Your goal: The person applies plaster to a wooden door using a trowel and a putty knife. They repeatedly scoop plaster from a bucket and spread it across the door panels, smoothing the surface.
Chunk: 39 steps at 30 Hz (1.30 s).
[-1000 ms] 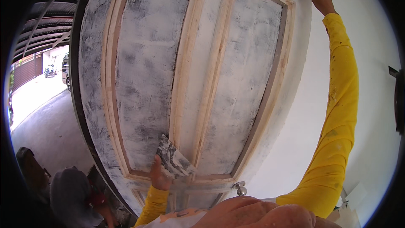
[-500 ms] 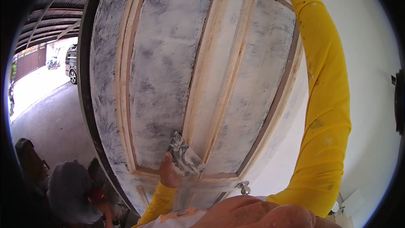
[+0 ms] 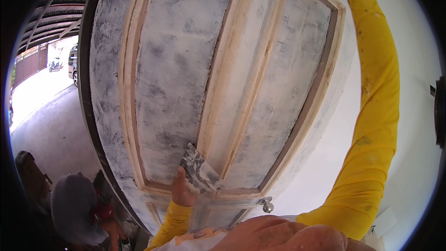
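Low in the frame's centre, the left hand [image 3: 182,189] is clamped on a putty knife [image 3: 199,172], its smeared blade lying flat against the panelled door [image 3: 186,65] beside the middle stile. The right hand reaches out of view past the upper edge, so its grip cannot be told. A round doorknob [image 3: 266,203] sits lower right.

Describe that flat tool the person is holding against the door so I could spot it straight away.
Start at the big panelled door, smeared white and grey with bare wood mouldings. Follow its central wooden strip down to near the bottom rail, just above the round metal knob. There the left hand holds a wide putty knife, the only flat blade, caked with grey and white filler.
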{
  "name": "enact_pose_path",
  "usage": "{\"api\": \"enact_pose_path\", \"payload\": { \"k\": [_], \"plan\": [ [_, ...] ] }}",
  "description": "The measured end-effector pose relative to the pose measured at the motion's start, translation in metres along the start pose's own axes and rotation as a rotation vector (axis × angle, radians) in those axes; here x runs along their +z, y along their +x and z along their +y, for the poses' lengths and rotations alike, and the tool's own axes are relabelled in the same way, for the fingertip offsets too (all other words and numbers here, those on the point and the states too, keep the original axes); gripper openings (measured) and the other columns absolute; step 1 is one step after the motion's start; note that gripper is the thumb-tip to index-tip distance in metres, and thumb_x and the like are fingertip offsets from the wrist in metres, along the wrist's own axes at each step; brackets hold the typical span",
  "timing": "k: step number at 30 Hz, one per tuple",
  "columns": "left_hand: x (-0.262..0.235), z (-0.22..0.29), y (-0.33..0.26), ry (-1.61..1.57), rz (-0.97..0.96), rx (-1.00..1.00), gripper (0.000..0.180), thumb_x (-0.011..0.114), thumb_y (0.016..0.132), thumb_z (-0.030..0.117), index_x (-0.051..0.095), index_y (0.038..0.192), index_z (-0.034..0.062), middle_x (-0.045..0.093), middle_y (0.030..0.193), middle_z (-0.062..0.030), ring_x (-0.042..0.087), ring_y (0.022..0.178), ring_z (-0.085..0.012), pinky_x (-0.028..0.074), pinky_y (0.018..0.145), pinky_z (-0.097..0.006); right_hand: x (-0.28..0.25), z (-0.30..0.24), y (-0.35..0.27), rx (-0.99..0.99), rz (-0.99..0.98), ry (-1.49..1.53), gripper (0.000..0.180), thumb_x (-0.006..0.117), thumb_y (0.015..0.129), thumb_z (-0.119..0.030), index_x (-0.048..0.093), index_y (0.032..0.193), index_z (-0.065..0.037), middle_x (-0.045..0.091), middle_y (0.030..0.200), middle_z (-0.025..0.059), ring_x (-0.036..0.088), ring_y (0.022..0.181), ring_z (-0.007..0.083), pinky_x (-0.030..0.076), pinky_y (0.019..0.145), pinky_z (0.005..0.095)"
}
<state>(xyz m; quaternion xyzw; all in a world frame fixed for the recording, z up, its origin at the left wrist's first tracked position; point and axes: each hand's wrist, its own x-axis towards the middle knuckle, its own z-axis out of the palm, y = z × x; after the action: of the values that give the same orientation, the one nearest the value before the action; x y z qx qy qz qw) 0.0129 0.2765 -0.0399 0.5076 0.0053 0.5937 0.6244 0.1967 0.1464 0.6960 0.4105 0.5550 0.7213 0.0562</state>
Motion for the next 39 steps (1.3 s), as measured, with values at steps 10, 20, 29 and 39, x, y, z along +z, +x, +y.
{"api": "enact_pose_path", "payload": {
  "k": [10, 20, 29, 39],
  "plan": [
    [0.019, 0.02, 0.002, -0.561, 0.111, -0.215, 0.047, 0.06, 0.104, 0.036, 0.058, 0.138, 0.0039, 0.065, 0.133, -0.0061, 0.062, 0.121, -0.0217, 0.049, 0.106, -0.039, -0.001, 0.016, -0.153, 0.134, -0.012, 0.029, 0.057, 0.046, 0.081, 0.011, 0.066, 0.132, -0.005, 0.062, 0.14, 0.0167, 0.058, 0.127, 0.0364, 0.045, 0.11, 0.0402],
    [0.017, 0.011, 0.006, -0.588, 0.136, -0.162, 0.043, 0.06, 0.105, 0.032, 0.06, 0.137, 0.0046, 0.066, 0.135, -0.0061, 0.063, 0.122, -0.0225, 0.049, 0.106, -0.04, -0.013, 0.068, -0.244, 0.566, -0.173, -0.2, 0.067, 0.043, 0.087, 0.012, 0.06, 0.142, -0.022, 0.065, 0.139, 0.0039, 0.062, 0.124, 0.0294, 0.051, 0.106, 0.0398],
    [0.002, -0.011, 0.003, -0.15, 0.14, 0.014, 0.044, 0.061, 0.105, 0.034, 0.061, 0.136, 0.0035, 0.066, 0.134, -0.0051, 0.063, 0.121, -0.0205, 0.049, 0.106, -0.039, -0.007, -0.021, -0.038, -0.079, 0.266, -0.021, 0.043, 0.048, 0.083, 0.007, 0.072, 0.117, -0.004, 0.07, 0.126, 0.0139, 0.062, 0.122, 0.032, 0.049, 0.102, 0.0409],
    [0.0, 0.001, 0.003, -0.377, -0.017, -0.122, 0.046, 0.054, 0.109, 0.026, 0.05, 0.145, -0.0025, 0.062, 0.132, -0.0107, 0.059, 0.12, -0.0203, 0.048, 0.105, -0.035, -0.019, 0.001, -0.082, 0.062, -0.086, -0.193, 0.061, 0.048, 0.08, 0.008, 0.065, 0.134, -0.014, 0.063, 0.141, 0.0092, 0.057, 0.13, 0.0287, 0.047, 0.103, 0.0445]
  ]
}}
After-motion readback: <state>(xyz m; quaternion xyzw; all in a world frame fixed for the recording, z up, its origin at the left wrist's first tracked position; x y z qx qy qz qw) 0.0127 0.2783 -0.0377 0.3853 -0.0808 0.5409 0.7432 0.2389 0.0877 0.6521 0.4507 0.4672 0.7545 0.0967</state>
